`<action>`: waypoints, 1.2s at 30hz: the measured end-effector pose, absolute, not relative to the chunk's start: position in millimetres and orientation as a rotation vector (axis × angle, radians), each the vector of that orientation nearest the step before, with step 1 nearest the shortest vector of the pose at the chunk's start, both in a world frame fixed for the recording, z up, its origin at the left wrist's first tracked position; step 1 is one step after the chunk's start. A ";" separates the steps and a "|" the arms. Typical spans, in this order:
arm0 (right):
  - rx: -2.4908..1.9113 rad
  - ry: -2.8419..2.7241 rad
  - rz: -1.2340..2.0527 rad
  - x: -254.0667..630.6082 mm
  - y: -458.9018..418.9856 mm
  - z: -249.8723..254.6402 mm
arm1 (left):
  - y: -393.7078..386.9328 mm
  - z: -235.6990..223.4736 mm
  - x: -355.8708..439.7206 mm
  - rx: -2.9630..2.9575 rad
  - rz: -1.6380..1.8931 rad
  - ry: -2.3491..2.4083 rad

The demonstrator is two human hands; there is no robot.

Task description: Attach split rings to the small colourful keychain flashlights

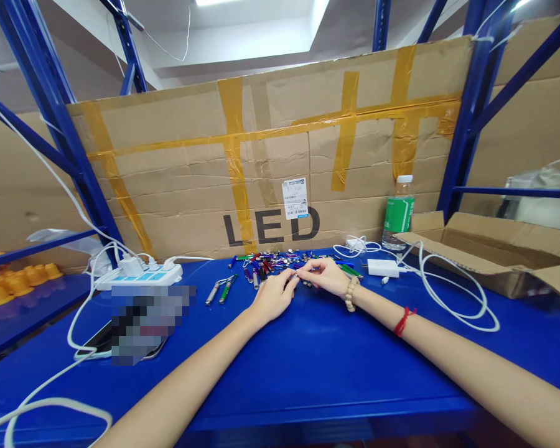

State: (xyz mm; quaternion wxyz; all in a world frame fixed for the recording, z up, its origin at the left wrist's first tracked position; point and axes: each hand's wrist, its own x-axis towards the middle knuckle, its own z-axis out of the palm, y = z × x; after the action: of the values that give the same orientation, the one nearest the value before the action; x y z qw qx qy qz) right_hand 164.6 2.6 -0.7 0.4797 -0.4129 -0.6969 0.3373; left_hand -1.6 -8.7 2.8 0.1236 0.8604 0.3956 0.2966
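Coloured tubes (pixel 262 272) on blue shelf (pixel 326 361), taped cardboard (pixel 186 193) behind, left hand (pixel 273 295) and right hand (pixel 329 277), grip pinched on tiny piece (pixel 297 275)

On the cardboard (pixel 186 186) standing beyond the meeting fingertips of the left hand (pixel 274 295) and right hand (pixel 327 277), large dark capitals read "LED", the D straight behind the grip and the L off to its left. Above the D, in line with the grip, a white label (pixel 295 200) carries print too small to read. Beyond the grip and to its right, the bottle (pixel 405 179) has a green wrapper (pixel 398 214) whose white markings cannot be made out.
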 end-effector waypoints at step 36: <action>-1.017 -1.740 0.722 158.4 -2.5 1.2 | 10.5 -13.6 -2.2 2.271 1.108 1.191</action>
State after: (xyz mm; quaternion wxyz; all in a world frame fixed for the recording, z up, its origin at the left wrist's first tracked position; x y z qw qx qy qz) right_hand 158.4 -2.5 1.2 0.4795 -0.4169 -0.7132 0.2959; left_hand -2.2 10.5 -13.6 0.1734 0.8006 0.4198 0.3907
